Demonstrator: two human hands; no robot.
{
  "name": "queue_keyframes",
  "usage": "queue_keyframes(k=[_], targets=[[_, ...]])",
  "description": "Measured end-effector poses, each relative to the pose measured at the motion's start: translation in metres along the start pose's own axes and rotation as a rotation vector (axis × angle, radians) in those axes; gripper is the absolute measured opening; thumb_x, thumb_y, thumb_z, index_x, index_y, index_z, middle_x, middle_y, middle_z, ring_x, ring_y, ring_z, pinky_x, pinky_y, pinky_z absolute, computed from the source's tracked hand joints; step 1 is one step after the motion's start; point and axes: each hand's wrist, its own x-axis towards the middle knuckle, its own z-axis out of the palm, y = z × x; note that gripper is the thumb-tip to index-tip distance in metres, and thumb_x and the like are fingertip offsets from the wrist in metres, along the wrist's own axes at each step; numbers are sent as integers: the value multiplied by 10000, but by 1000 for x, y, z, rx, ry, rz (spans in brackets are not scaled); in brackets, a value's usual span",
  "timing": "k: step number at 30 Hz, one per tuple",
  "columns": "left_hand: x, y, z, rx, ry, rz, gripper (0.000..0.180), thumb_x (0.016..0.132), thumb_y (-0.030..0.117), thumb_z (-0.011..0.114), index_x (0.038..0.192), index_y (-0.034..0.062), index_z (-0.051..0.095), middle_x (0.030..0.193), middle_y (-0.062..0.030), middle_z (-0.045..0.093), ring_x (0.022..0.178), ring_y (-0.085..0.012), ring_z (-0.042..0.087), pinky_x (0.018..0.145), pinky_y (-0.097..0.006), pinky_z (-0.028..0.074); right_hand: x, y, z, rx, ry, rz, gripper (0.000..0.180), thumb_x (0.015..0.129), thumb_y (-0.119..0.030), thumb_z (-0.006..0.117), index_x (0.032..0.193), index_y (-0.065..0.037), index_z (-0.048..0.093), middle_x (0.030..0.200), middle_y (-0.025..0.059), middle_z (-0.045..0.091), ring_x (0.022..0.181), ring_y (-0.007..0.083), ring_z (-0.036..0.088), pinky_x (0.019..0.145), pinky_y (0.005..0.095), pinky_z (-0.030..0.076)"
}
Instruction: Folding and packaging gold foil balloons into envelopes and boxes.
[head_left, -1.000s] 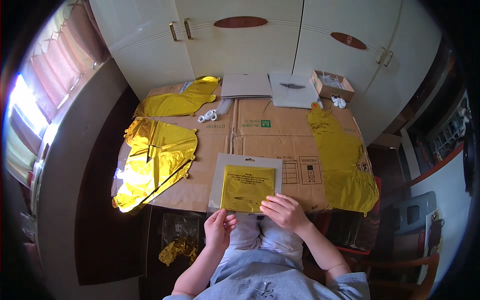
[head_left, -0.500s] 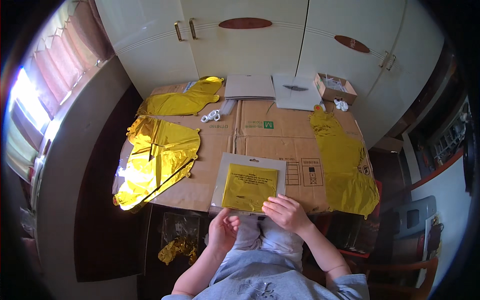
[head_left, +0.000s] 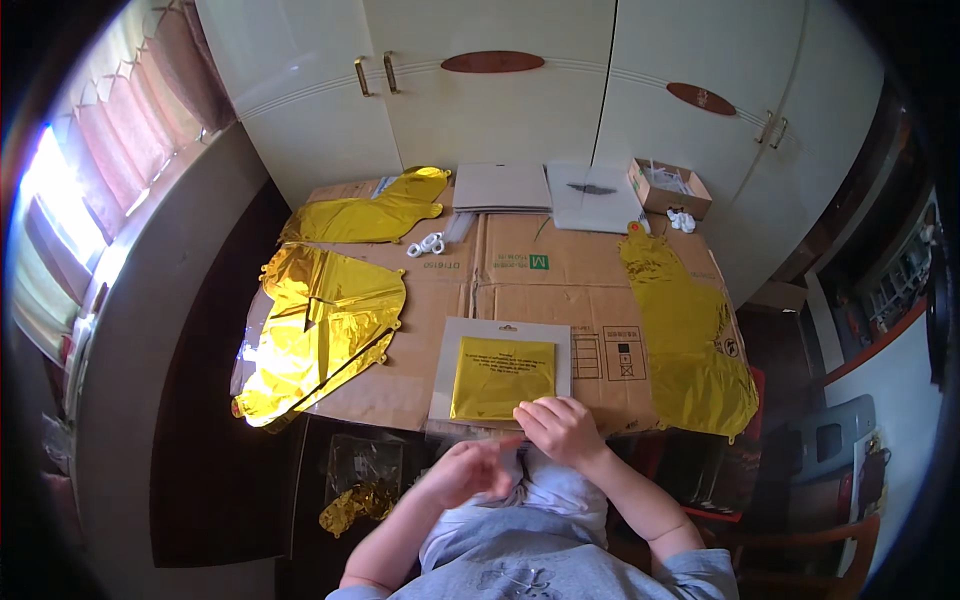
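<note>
Near the table's front edge lies a flat packet (head_left: 504, 376): a folded gold foil balloon on a pale card, with a hang hole at its top. My right hand (head_left: 562, 432) is closed at the packet's lower right corner, its fingers curled over the edge; the thumb is hidden. Just below the packet, off the table edge, my left hand (head_left: 474, 472) is slightly smeared by motion. One finger points toward my right hand, the others hang apart, and nothing shows in them.
Gold foil balloons lie flat at the left (head_left: 330, 320), back left (head_left: 365, 215) and right (head_left: 680, 335) of the cardboard-covered table (head_left: 430, 300). White ribbon rolls (head_left: 426, 245), grey cards (head_left: 503, 187) and an open box (head_left: 668, 188) stand toward the back. Crumpled gold foil (head_left: 358, 505) is below left.
My left hand has moved right and down from the packet's lower left corner, one finger now stretched out. My right hand has shifted slightly left, with its fingers more curled at the packet's corner.
</note>
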Motion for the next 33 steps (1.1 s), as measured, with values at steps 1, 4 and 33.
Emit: queue_keyframes(k=[1,4,33], targets=[[-11,18,-6,242,-127,-56,383,976,247,538,1264,1,591,719,-94,689,620,-167,673,559,-247,514,2,2,-2,4,22,-2,158,766,-147,681,911,-86,688,914,13,683,828,163,653,702,308,534],[-23,82,-8,766,56,189,247,958,195,593,1064,-3,697,734,-64,693,635,-112,655,580,-246,522,9,10,-15,-3,45,22,136,745,-117,691,875,-78,692,869,15,687,781,161,658,657,294,538],[-23,91,35,1961,320,1173,172,711,72,668,873,128,683,748,-10,583,682,-173,622,548,-316,521,51,25,-38,143,56,174,67,762,-120,707,824,-112,682,779,0,683,734,171,669,598,306,548]])
